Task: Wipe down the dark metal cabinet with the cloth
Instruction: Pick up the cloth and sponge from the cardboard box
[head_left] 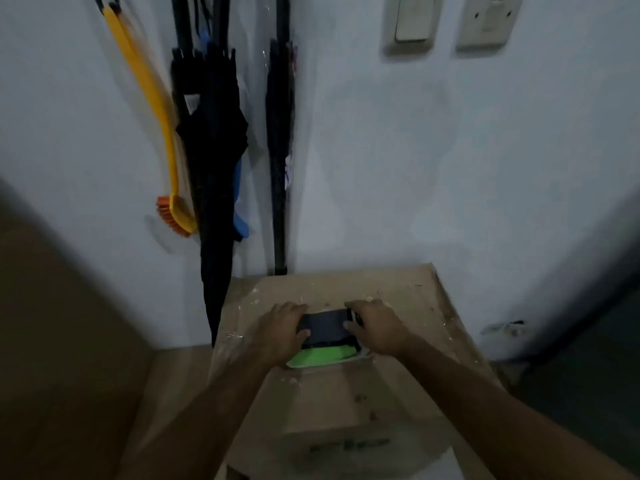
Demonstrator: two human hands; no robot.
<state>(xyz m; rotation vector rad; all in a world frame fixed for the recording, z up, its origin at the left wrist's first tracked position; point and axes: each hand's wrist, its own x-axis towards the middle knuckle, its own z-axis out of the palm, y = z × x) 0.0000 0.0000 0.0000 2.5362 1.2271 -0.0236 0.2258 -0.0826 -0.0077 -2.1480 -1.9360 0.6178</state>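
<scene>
A dark grey folded cloth [325, 328] lies on top of a brown cardboard box [391, 382], over a bright green piece [320, 357]. My left hand [281, 332] grips the cloth's left end, thumb on top. My right hand [378, 326] grips its right end, fingers curled over the far edge. A dark, blurred surface [595, 372] fills the right edge of the view; whether it is the metal cabinet cannot be told.
Black folded umbrellas [214, 168] and a yellow brush with orange bristles [175, 209] hang on the pale wall behind the box. Two wall switches [414, 22] sit at the top right. A brown panel [52, 341] stands at the left.
</scene>
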